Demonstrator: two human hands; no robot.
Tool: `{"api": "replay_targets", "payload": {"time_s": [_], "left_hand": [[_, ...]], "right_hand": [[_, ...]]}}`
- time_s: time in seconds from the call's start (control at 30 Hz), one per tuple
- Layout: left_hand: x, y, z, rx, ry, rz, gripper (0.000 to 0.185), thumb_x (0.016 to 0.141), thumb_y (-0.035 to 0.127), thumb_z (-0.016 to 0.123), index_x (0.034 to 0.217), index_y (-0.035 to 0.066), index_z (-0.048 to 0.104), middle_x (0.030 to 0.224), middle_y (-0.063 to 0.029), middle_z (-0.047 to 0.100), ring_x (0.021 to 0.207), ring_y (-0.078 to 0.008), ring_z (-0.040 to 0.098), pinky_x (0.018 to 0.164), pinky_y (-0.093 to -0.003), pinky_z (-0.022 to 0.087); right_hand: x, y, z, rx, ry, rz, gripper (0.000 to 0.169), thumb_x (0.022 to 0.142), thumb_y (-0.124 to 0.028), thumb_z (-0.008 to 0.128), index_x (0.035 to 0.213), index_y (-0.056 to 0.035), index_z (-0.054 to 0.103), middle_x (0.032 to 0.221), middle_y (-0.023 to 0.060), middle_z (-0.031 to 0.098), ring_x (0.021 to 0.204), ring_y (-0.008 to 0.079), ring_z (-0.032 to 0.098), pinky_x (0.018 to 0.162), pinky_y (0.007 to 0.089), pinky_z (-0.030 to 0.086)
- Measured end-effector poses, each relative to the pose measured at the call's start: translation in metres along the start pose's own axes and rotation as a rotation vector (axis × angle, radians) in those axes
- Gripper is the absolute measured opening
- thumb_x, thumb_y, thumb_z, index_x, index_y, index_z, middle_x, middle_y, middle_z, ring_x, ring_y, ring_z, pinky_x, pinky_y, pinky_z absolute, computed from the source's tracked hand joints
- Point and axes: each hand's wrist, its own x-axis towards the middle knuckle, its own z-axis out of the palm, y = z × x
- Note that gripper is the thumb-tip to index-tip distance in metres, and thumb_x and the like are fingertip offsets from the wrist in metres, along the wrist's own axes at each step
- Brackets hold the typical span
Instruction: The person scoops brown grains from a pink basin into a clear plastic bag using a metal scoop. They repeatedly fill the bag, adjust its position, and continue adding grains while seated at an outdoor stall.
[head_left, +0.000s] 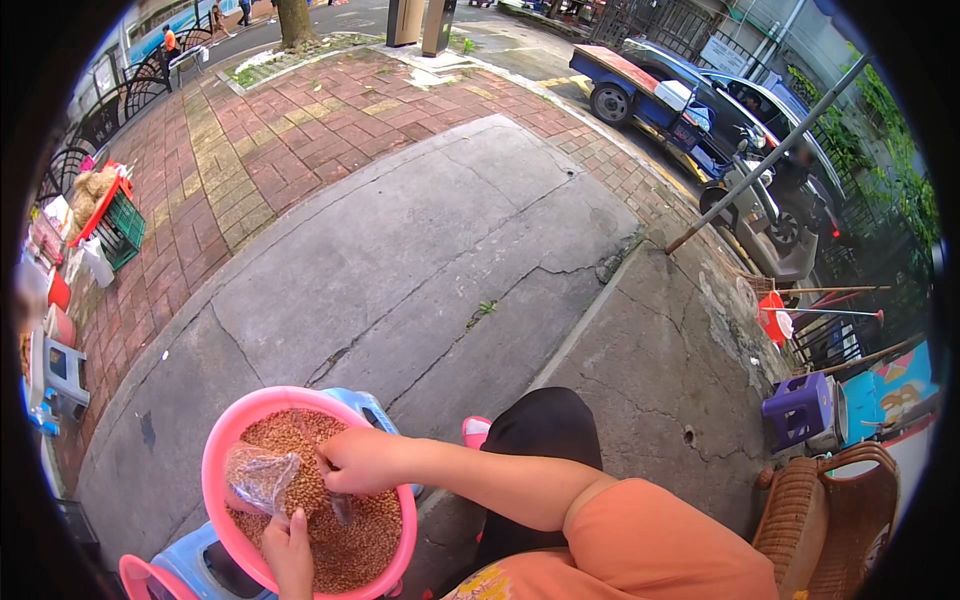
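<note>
A pink plastic basin (213, 480) before me holds a mass of small light-brown grains or beans (360, 547). My left hand (289, 551) pinches the edge of a clear plastic bag (262, 480), which lies over the grains inside the basin. Grains show in or through the bag; which of these I cannot tell. Above the grains, beside the bag's mouth, my right hand (361, 461) is closed around a thin tool, perhaps a scoop. A grey, metal-looking part (342, 509) shows below that hand, and the fingers hide the rest.
Blue plastic stools (180, 562) stand under and beside the basin. A wicker chair (795, 510) and purple stool (799, 409) are at right. Beyond the cracked concrete (420, 247) stand a slanting pole (765, 157), a scooter (772, 225) and a flatbed cart (622, 75). A green crate (120, 232) is at left.
</note>
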Motion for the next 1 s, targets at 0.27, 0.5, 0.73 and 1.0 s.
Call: {"api": "replay_targets", "payload": {"time_s": [0.27, 0.5, 0.73, 1.0], "left_hand": [[0.004, 0.007, 0.001, 0.059, -0.004, -0.023, 0.042, 0.093, 0.028, 0.056, 0.062, 0.001, 0.047, 0.05, -0.0037, 0.047, 0.049, -0.0128, 0.045, 0.048, -0.0307, 0.035], [0.009, -0.04, 0.0, 0.073, -0.001, 0.084, 0.035, 0.094, 0.02, 0.052, 0.064, 0.003, 0.046, 0.054, -0.0026, 0.046, 0.047, -0.0112, 0.043, 0.046, -0.0287, 0.033], [0.01, -0.035, 0.004, -0.008, -0.02, 0.037, 0.039, 0.095, 0.025, 0.054, 0.064, 0.003, 0.045, 0.051, -0.0019, 0.043, 0.047, -0.0104, 0.042, 0.045, -0.0284, 0.031], [0.013, -0.03, 0.008, -0.039, 0.008, 0.012, 0.042, 0.095, 0.028, 0.055, 0.061, 0.005, 0.043, 0.048, -0.0025, 0.043, 0.042, -0.0099, 0.039, 0.042, -0.0274, 0.03]], "right_hand": [[0.014, 0.029, 0.031, 0.094, -0.032, -0.009, 0.015, 0.082, -0.016, 0.053, 0.086, -0.0016, 0.058, 0.073, 0.0147, 0.062, 0.067, 0.0278, 0.063, 0.066, 0.0394, 0.049], [0.007, 0.009, 0.01, 0.591, -0.008, -0.025, 0.013, 0.083, -0.014, 0.052, 0.086, -0.0009, 0.054, 0.061, 0.0092, 0.059, 0.051, 0.0178, 0.061, 0.047, 0.0301, 0.05], [-0.012, -0.006, -0.008, 0.219, -0.011, 0.037, 0.017, 0.079, -0.015, 0.054, 0.086, 0.0004, 0.058, 0.072, 0.0184, 0.064, 0.062, 0.0274, 0.064, 0.059, 0.0385, 0.051], [0.016, 0.031, 0.034, 0.105, -0.02, 0.07, 0.02, 0.081, -0.015, 0.05, 0.09, -0.0015, 0.061, 0.075, 0.018, 0.066, 0.066, 0.0308, 0.065, 0.064, 0.0408, 0.052]]}}
